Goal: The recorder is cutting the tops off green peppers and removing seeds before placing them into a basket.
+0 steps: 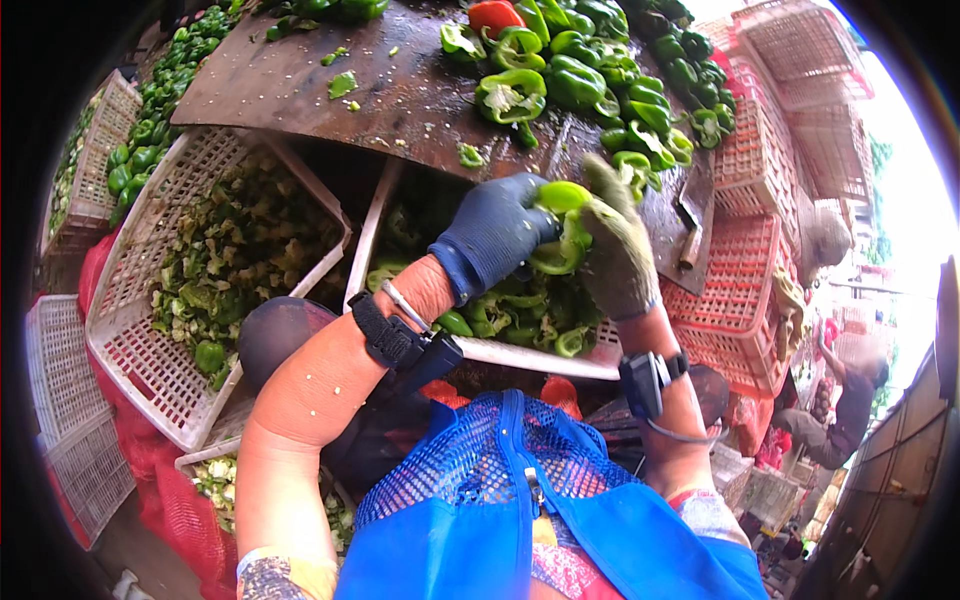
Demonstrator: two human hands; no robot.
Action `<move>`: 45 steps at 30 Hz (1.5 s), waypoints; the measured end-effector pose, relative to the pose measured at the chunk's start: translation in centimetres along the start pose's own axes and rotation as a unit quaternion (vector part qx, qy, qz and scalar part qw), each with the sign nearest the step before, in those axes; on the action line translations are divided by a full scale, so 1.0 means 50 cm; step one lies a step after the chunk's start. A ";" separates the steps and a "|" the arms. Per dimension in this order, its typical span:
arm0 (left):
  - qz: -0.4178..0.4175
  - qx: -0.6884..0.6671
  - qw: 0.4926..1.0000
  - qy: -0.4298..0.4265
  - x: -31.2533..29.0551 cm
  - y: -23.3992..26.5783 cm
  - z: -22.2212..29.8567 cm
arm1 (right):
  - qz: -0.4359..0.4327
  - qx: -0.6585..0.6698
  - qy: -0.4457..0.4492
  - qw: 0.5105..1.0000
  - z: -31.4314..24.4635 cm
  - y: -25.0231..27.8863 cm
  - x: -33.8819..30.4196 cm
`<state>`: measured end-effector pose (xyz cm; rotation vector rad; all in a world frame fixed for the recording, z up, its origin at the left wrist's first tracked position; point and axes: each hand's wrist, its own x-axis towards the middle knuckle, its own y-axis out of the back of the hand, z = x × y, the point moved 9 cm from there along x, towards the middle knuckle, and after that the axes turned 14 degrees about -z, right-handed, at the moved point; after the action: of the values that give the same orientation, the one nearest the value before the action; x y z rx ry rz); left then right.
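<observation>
Over a white crate [480,352], both my gloved hands are closed on an opened green bell pepper [563,250]. My left hand [495,228], in a blue glove, grips its left side. On the other side my right hand [615,245], in a soiled pale glove, holds it with the fingers partly hidden. Cut green pepper pieces [510,318] lie in the crate below. Beyond my hands, a wet board [400,100] carries halved and whole green peppers [575,82] and one red pepper [495,16]. A cleaver [692,215] rests at the board's right edge.
At left, a tilted white crate [120,290] holds pepper cores and scraps. More green peppers [150,140] are heaped beyond it. Red and pinkish crates [735,290] stand stacked close on my right. A person [850,410] sits farther off at right.
</observation>
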<state>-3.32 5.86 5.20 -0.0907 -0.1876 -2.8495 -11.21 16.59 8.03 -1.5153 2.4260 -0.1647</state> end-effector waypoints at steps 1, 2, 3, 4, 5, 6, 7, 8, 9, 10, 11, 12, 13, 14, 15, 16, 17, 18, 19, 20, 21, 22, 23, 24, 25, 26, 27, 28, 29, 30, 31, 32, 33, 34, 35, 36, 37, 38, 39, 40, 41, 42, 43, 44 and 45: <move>-0.035 0.083 0.996 -0.015 0.005 -0.020 0.013 | -0.016 -0.003 -0.057 0.998 0.011 -0.007 -0.001; 0.006 0.137 0.991 -0.005 0.000 -0.025 0.016 | -0.019 -0.093 -0.053 0.994 0.014 0.000 -0.005; 0.003 0.137 0.990 -0.009 -0.002 -0.028 0.014 | -0.021 -0.181 -0.049 0.982 0.019 0.004 -0.010; -0.014 0.218 0.975 0.031 -0.003 -0.025 0.011 | 0.017 -0.190 -0.049 0.980 0.007 -0.002 -0.023; -0.030 0.296 0.952 0.070 -0.007 -0.022 0.005 | 0.037 -0.178 -0.063 0.981 0.026 0.010 -0.028; -0.037 0.311 0.948 0.055 -0.013 -0.025 0.005 | 0.045 -0.188 -0.064 0.979 0.028 0.008 -0.037; -0.039 0.310 0.949 0.051 -0.018 -0.028 0.008 | 0.052 -0.196 -0.067 0.977 0.034 0.006 -0.046; -0.036 0.323 0.944 0.053 -0.024 -0.031 0.013 | 0.070 -0.212 -0.047 0.974 0.035 0.004 -0.051; -0.032 0.337 0.940 0.055 -0.028 -0.031 0.018 | 0.074 -0.214 -0.047 0.973 0.033 0.003 -0.055; -0.022 0.332 0.943 0.010 -0.035 -0.029 0.040 | 0.050 -0.081 -0.028 0.995 0.040 -0.009 -0.058; -0.026 0.331 0.943 0.009 -0.038 -0.023 0.040 | 0.025 0.054 -0.007 0.998 0.045 -0.020 -0.059; -0.057 0.308 0.948 -0.050 -0.039 -0.031 0.053 | -0.011 0.054 0.001 0.998 0.043 -0.019 -0.063; -0.086 0.283 0.949 -0.109 -0.044 -0.036 0.074 | -0.009 0.054 0.001 0.999 0.049 -0.008 -0.066; -0.072 0.244 0.957 -0.142 -0.056 -0.029 0.092 | -0.040 -0.109 0.037 0.993 0.029 -0.015 -0.066; -0.072 0.243 0.957 -0.143 -0.066 -0.029 0.102 | -0.068 0.008 0.022 0.997 0.045 -0.019 -0.066; -0.096 0.134 0.983 -0.081 -0.071 -0.026 0.093 | -0.088 0.125 0.002 0.988 0.063 -0.026 -0.068; -0.118 0.023 0.993 -0.019 -0.074 -0.025 0.079 | -0.087 0.126 -0.001 0.988 0.065 -0.027 -0.070; -0.126 0.015 0.992 -0.013 -0.077 -0.022 0.081 | -0.092 0.159 -0.008 0.983 0.069 -0.031 -0.071; -0.125 0.016 0.992 -0.012 -0.080 -0.019 0.077 | -0.097 0.191 -0.014 0.977 0.070 -0.037 -0.069; -0.106 -0.035 0.994 -0.013 -0.085 -0.010 0.071 | -0.087 0.202 -0.018 0.975 0.070 -0.039 -0.068; -0.087 -0.085 0.992 -0.015 -0.090 -0.001 0.065 | -0.089 0.203 -0.018 0.975 0.066 -0.048 -0.063; -0.069 -0.066 0.995 -0.034 -0.099 0.014 0.064 | -0.103 0.213 -0.030 0.971 0.066 -0.066 -0.053; -0.068 -0.065 0.995 -0.034 -0.104 0.025 0.067 | -0.114 0.220 -0.038 0.968 0.054 -0.080 -0.044; -0.033 -0.098 0.995 -0.011 -0.111 0.050 0.063 | -0.111 0.065 -0.080 0.989 0.037 -0.083 -0.029; -0.001 -0.133 0.991 0.012 -0.119 0.069 0.054 | -0.115 -0.030 -0.100 0.988 0.030 -0.086 -0.020; 0.018 -0.138 0.990 0.039 -0.129 0.082 0.044 | -0.140 -0.126 -0.107 0.976 0.009 -0.098 -0.011; 0.031 -0.114 0.991 0.069 -0.136 0.090 0.039 | -0.164 -0.220 -0.113 0.955 -0.011 -0.109 -0.002; 0.019 -0.084 0.993 0.079 -0.135 0.088 0.046 | -0.191 -0.240 -0.127 0.943 -0.018 -0.112 0.002; 0.007 -0.054 0.994 0.091 -0.132 0.086 0.051 | -0.209 -0.263 -0.103 0.936 -0.021 -0.109 0.010; -0.006 -0.098 0.979 0.181 -0.133 0.074 0.030 | -0.219 -0.260 -0.121 0.933 -0.019 -0.101 0.012; -0.001 -0.099 0.977 0.188 -0.136 0.080 0.012 | -0.241 -0.251 -0.139 0.927 -0.018 -0.110 0.017; 0.045 0.082 0.992 0.079 -0.134 0.114 0.033 | -0.247 -0.275 -0.169 0.914 -0.016 -0.110 0.018; 0.084 0.260 0.961 -0.032 -0.146 0.135 0.064 | -0.253 -0.301 -0.199 0.898 -0.016 -0.100 0.014; 0.122 0.356 0.925 -0.045 -0.153 0.180 0.064 | -0.250 -0.343 -0.170 0.889 -0.020 -0.062 0.009; 0.138 0.295 0.945 0.032 -0.155 0.235 0.049 | -0.246 -0.329 -0.137 0.901 -0.013 -0.013 0.008; 0.199 0.354 0.913 0.033 -0.181 0.296 0.055 | -0.218 -0.346 -0.236 0.882 -0.014 0.011 -0.007; 0.257 0.404 0.877 0.033 -0.198 0.350 0.061 | -0.238 -0.564 -0.137 0.779 -0.059 0.010 0.007; 0.305 0.445 0.828 0.154 -0.222 0.417 0.039 | -0.195 -0.620 -0.035 0.759 -0.088 0.052 0.015; 0.336 0.450 0.822 0.098 -0.235 0.450 0.064 | -0.153 -0.657 0.049 0.736 -0.127 0.111 0.032; 0.380 0.538 0.745 0.105 -0.245 0.460 0.082 | -0.083 -0.727 0.026 0.681 -0.151 0.163 0.065; 0.394 0.570 0.713 0.102 -0.242 0.460 0.096 | -0.018 -0.820 0.064 0.568 -0.163 0.212 0.088; 0.375 0.523 0.764 0.039 -0.216 0.444 0.082 | -0.001 -0.879 0.063 0.472 -0.162 0.232 0.106; 0.354 0.476 0.805 -0.017 -0.194 0.414 0.068 | -0.013 -0.900 -0.019 0.436 -0.130 0.261 0.138; 0.309 0.399 0.863 -0.007 -0.170 0.388 0.045 | -0.021 -0.892 -0.014 0.452 -0.105 0.266 0.158; 0.264 0.314 0.912 0.000 -0.145 0.351 0.031 | -0.030 -0.884 -0.010 0.466 -0.090 0.267 0.168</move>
<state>8.66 -8.64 8.24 -0.0025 -0.9133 -2.1319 -27.49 14.80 7.68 -1.6793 1.8204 3.0745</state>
